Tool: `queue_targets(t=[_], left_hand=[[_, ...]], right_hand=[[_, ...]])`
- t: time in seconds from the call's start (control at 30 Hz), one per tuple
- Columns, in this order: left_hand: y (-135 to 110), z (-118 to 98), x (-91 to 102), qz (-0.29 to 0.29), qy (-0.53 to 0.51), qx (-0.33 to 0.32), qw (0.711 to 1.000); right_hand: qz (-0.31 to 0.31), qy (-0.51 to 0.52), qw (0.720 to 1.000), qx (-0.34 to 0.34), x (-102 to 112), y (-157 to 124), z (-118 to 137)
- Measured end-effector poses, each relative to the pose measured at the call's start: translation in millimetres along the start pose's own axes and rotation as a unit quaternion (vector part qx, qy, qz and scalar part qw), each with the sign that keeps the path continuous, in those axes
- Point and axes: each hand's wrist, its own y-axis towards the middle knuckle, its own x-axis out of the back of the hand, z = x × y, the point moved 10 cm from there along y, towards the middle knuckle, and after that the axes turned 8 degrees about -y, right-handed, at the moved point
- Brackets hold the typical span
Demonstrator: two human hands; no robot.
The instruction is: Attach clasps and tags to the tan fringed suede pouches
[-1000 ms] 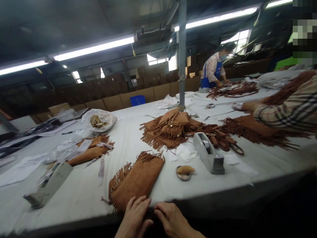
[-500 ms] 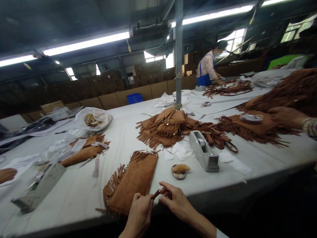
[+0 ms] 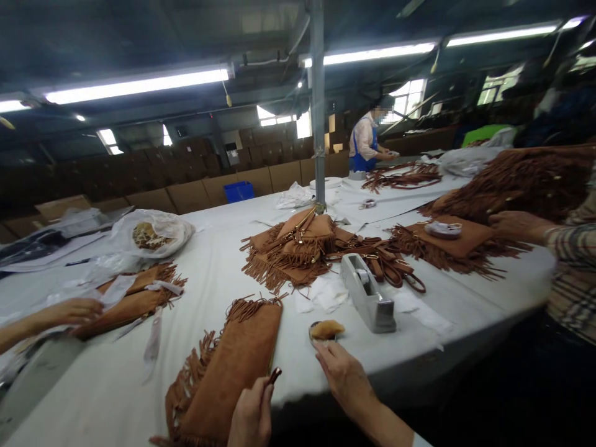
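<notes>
My left hand point(image 3: 251, 413) is closed around a short brown leather strap end point(image 3: 274, 375), which pokes up past the thumb. It is beside a brown fringed suede bag point(image 3: 233, 372) lying at the table's front edge. My right hand point(image 3: 342, 375) reaches forward, fingers stretched out, with the tips at the near rim of a small round dish point(image 3: 313, 337). On the dish lies a tan sponge-like piece point(image 3: 328, 329). Whether the fingertips press on the dish or only meet its edge is hard to see.
A grey tape dispenser point(image 3: 367, 295) stands right of the dish, before piled fringed bags point(image 3: 298, 248) and straps. A co-worker's hand point(image 3: 77, 310) is over a bag at left; another person's hand point(image 3: 521, 225) is by fringed bags at right. A post point(image 3: 318, 124) rises behind.
My right hand has let go of the strap and moved forward to the dish. My left hand keeps the strap. The left co-worker's hand has come further in over the bag.
</notes>
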Motion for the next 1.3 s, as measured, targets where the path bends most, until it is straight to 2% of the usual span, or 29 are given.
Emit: queue_targets(t=[0.07,0.13,0.3,0.5,0.67,0.83,0.9,1.0,1.07,1.2,1.3], left_hand=[[5.1,-0.7,1.2,-0.026,-0.017,0.012,0.999],[11.9,-3.5,5.2,-0.051,-0.013,0.026,0.998],[22.6,-5.3,19.3,-0.090,0.046,0.051,0.994],[24.2,1.7,7.2,-0.022,0.039,0.044,0.998],[28.9,5.1,1.0,0.004,0.053,0.041,0.998],[26.3,11.1,-1.1,-0.026,0.056,0.017,0.998],[24.4,13.2,-2.2,-0.037,0.054,0.005,0.998],[23.3,16.2,-2.3,-0.049,0.051,0.001,0.997],[23.5,16.9,-1.5,-0.053,0.051,0.004,0.997],[24.2,14.4,-3.7,-0.037,0.052,0.008,0.998],[24.8,15.3,-6.6,-0.021,0.043,0.025,0.999]], right_hand=[[-0.013,-0.086,0.996,0.017,-0.6,-3.7,-15.9],[-0.015,-0.130,0.991,0.043,-4.2,-5.6,-24.1],[0.000,-0.126,0.989,0.077,-11.8,0.7,-33.1],[0.022,-0.077,0.994,0.068,-19.8,19.0,-51.8],[0.063,-0.110,0.988,0.089,-27.9,27.5,-59.0],[0.095,-0.119,0.978,0.145,-32.6,23.2,-53.2],[0.108,-0.116,0.977,0.145,-31.2,22.9,-51.6],[0.137,-0.078,0.980,0.124,-20.4,31.5,-51.5],[0.140,-0.060,0.985,0.086,-6.4,48.5,-59.4],[0.099,-0.101,0.984,-0.104,19.7,101.7,-111.5],[0.087,-0.109,0.975,-0.173,11.9,136.9,-137.7]])
